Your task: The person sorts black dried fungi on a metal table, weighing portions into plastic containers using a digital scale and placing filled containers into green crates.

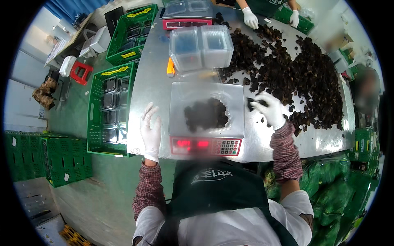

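Note:
A digital scale (177, 123) with a red front panel and lit red digits stands before me on the metal table. On its plate lies a clear plastic tray (232, 119) holding a heap of dark brown wood-ear-like mushrooms (221, 111), partly blurred. Just right of the scale, my right hand (269, 110), in a white glove, pinches a dark mushroom piece (250, 104). My left hand (150, 133), also gloved in white, is raised left of the scale with its fingers apart and nothing in it.
Loose mushrooms (316, 82) cover the table's right side. Stacked clear trays (186, 49) stand behind the scale, beside an orange cutter (170, 67). Left of the table, a green crate (93, 110) holds packed trays. Across the table, a co-worker's gloved hand (250, 18) reaches toward the mushrooms.

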{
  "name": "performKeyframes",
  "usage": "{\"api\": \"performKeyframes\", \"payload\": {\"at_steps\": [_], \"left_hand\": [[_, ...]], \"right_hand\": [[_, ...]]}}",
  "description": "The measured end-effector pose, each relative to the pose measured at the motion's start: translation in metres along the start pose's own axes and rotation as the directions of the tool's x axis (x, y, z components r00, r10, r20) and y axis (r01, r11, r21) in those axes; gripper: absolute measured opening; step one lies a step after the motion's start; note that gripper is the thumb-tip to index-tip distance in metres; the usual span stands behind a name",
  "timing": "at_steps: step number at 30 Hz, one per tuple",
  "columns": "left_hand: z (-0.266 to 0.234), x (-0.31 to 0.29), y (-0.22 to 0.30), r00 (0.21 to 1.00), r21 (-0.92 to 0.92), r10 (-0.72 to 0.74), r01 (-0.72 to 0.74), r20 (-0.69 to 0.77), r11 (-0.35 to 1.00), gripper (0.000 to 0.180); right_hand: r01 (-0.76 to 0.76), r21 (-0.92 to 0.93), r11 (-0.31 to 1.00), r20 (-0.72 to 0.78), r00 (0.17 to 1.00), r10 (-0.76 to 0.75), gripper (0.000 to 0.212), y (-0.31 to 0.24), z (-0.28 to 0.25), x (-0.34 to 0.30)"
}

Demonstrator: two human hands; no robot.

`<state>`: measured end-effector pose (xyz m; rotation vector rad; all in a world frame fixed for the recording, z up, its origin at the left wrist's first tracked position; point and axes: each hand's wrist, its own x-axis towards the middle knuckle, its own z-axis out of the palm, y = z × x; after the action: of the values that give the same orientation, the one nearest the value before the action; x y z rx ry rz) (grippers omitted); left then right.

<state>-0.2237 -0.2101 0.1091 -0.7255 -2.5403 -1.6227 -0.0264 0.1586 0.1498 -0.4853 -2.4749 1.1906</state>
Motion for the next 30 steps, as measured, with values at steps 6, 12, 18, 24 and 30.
{"api": "performKeyframes", "payload": {"at_steps": [6,12,18,24,30], "left_hand": [[0.012,-0.001,0.009,0.998,-0.085,-0.008,0.014,0.067,0.996,0.035],[0.01,-0.004,0.017,0.989,-0.002,-0.044,0.045,0.143,0.999,0.035],[0.048,-0.002,0.013,0.933,0.271,0.19,-0.277,0.307,0.922,0.043],[0.056,0.009,0.015,0.903,0.275,0.252,-0.355,0.348,0.894,0.021],[0.048,0.009,0.001,0.966,-0.14,0.053,-0.018,0.252,0.99,0.013]], "right_hand": [[0.515,-0.388,0.764,0.419,0.837,-0.352,0.011,-0.063,0.133,0.033],[0.399,-0.36,0.843,0.38,0.888,-0.258,0.022,-0.057,0.133,0.026],[0.459,-0.465,0.757,0.319,0.885,-0.34,0.035,-0.062,0.122,0.025],[0.504,-0.328,0.799,0.407,0.839,-0.361,0.036,-0.065,0.149,0.037],[0.43,-0.269,0.862,0.313,0.885,-0.344,0.032,-0.061,0.143,0.029]]}}
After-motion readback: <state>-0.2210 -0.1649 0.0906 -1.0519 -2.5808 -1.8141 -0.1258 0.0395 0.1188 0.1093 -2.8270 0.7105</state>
